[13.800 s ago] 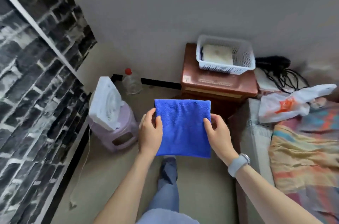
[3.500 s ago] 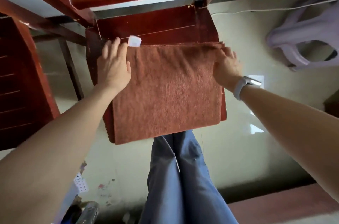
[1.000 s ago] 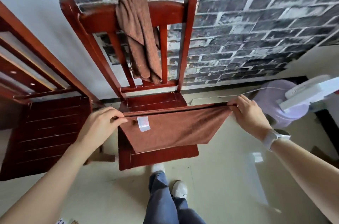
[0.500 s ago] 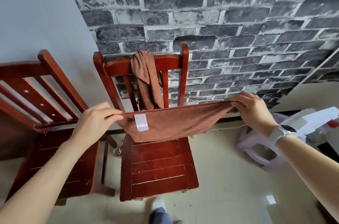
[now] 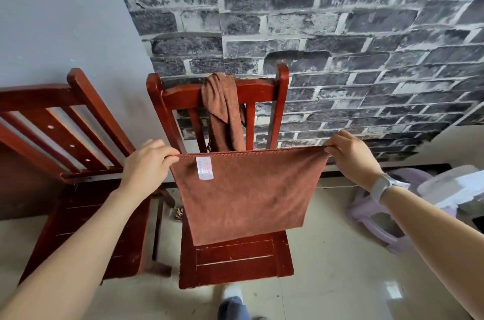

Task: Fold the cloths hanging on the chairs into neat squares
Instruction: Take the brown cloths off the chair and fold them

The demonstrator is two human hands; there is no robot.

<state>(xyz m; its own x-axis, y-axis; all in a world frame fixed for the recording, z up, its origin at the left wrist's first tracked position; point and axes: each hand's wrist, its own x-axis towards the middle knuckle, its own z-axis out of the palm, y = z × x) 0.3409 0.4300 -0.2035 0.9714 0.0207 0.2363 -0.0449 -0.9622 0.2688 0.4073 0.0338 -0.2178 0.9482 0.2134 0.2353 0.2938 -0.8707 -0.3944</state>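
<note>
A dark brick-pattern wall [image 5: 340,31] stands behind two red wooden chairs. The middle chair [image 5: 235,259] faces the camera; a second chair [image 5: 65,136] sits just beside it on the left. In front of the middle chair hangs a brown cloth [image 5: 248,194] (a white label [image 5: 204,168] near its top left corner), stretched flat in the air. The left hand [image 5: 146,162] pinches its top left corner, the right hand [image 5: 353,154] its top right. Another brown cloth [image 5: 225,112] drapes bunched over the chair's backrest.

chair back [image 5: 183,95] blocks ahead; floor [image 5: 340,254] right prob. open.
</note>
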